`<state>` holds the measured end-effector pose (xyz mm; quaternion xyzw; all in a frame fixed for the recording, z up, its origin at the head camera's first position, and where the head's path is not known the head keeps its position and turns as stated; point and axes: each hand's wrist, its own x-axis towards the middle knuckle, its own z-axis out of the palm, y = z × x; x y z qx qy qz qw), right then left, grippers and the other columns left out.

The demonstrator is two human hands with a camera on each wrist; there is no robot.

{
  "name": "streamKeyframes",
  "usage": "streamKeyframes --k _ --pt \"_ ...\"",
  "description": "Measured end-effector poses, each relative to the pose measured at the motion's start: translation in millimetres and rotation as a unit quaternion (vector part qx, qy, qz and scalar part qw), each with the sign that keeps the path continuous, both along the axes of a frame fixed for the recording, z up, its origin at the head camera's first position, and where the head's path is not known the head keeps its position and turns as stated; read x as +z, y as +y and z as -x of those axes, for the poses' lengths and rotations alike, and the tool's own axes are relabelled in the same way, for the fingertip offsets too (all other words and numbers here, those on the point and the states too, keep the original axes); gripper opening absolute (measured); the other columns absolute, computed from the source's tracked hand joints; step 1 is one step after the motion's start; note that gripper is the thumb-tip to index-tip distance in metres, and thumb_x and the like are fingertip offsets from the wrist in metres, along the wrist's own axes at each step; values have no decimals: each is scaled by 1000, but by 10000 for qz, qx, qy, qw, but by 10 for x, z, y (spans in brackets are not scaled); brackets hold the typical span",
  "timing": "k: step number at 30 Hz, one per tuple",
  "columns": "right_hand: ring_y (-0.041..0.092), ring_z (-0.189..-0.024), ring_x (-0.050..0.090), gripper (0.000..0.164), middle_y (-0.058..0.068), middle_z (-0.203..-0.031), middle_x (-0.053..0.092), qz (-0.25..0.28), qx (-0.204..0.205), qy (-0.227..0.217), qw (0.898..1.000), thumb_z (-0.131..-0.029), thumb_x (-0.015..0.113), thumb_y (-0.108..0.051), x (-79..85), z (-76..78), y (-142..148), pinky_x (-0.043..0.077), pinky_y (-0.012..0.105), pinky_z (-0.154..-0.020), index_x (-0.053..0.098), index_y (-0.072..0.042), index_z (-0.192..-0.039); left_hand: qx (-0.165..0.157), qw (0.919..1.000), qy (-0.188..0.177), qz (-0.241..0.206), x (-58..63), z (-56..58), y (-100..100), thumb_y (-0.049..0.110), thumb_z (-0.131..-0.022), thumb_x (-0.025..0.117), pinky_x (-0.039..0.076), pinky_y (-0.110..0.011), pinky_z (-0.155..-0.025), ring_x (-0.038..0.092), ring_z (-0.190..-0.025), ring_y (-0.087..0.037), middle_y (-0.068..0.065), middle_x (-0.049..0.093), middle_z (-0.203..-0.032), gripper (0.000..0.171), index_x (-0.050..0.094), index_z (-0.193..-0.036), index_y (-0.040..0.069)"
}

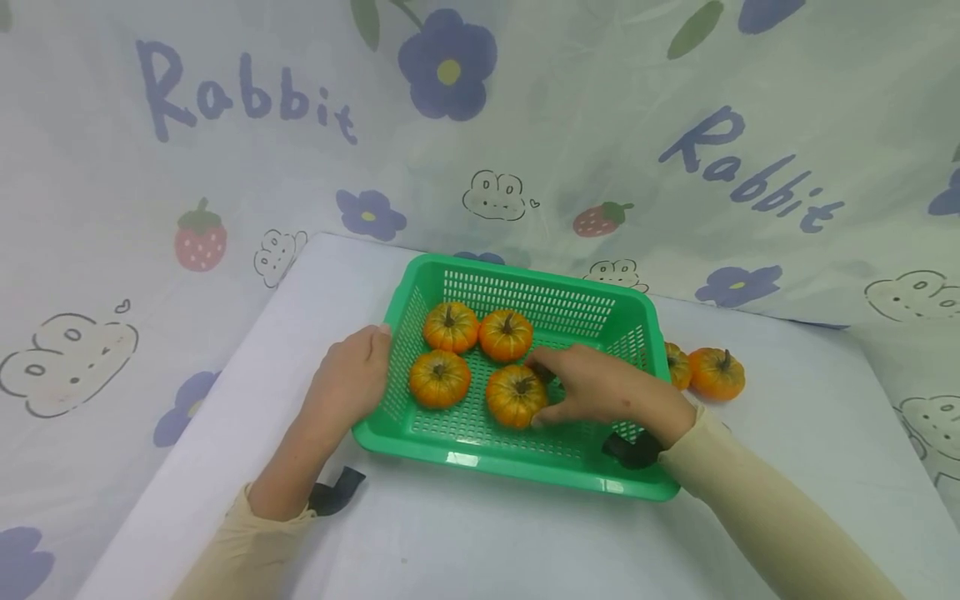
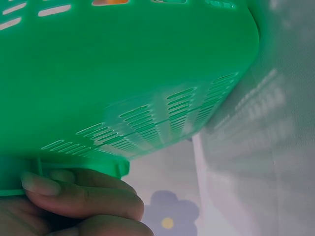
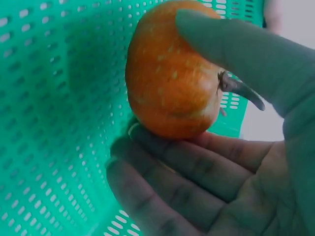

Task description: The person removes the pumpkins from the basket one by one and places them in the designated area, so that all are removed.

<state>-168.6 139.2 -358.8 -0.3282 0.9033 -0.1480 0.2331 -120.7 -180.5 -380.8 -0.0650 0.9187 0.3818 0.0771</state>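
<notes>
A green plastic basket [image 1: 525, 477] with slotted walls stands on the white table. My left hand [image 1: 348, 375] grips its left rim; in the left wrist view the fingers [image 2: 93, 196] curl under the edge of the basket wall [image 2: 123, 64]. Inside the basket, my right hand [image 1: 588, 385] holds a small orange pumpkin [image 1: 516, 397] between thumb and fingers. In the right wrist view the thumb lies over this pumpkin [image 3: 170, 73], with fingers beneath it and the stem towards the palm. Further small pumpkins sit left of and behind it, among them one at the left [image 1: 440, 380].
Right of the basket, on the table, lie an orange pumpkin [image 1: 717, 374] and another pumpkin [image 1: 678, 367] partly hidden by the basket wall. A cloth curtain [image 1: 540, 108] printed with rabbits, flowers and strawberries hangs behind the table. Black straps [image 1: 337, 492] show at both wrists.
</notes>
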Motion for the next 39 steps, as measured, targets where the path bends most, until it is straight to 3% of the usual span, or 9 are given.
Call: streamKeyframes --k 9,16,21,29,39 --pt "20 -102 65 66 1 -123 71 -1 -82 43 10000 -85 87 -47 110 -108 66 56 42 -91 64 -10 -135 -13 10000 -27 23 11 -2 9 51 -113 19 48 -36 -56 54 -64 -25 -11 52 -77 56 53 -98 8" --pt "24 -115 67 69 3 -125 71 255 -233 246 9991 -86 86 -45 240 -156 184 56 45 -96 62 -6 -138 0 9999 -67 85 9 -2 2 50 -113 19 49 -36 -56 55 -64 -26 -12 53 -77 55 52 -98 9" --pt "25 -114 68 72 3 -128 70 317 -383 403 9979 -86 85 -47 339 -200 309 58 45 -92 61 -7 -140 -17 9999 -54 86 21 2 2 50 -113 19 48 -36 -56 54 -64 -26 -12 51 -76 55 52 -98 8" --pt "23 -101 72 77 7 -129 69 571 -840 619 9929 -86 84 -54 507 -343 624 60 43 -84 58 -9 -142 4 9999 -66 110 17 4 7 51 -113 18 47 -36 -56 53 -64 -26 -12 50 -76 57 52 -97 8" --pt "26 -106 72 79 11 -132 66 871 -1457 795 9823 -86 87 -46 552 -554 1152 59 46 -88 54 -3 -144 11 9999 -61 135 8 -2 -8 52 -112 17 46 -37 -57 51 -64 -26 -12 48 -76 58 51 -95 8"
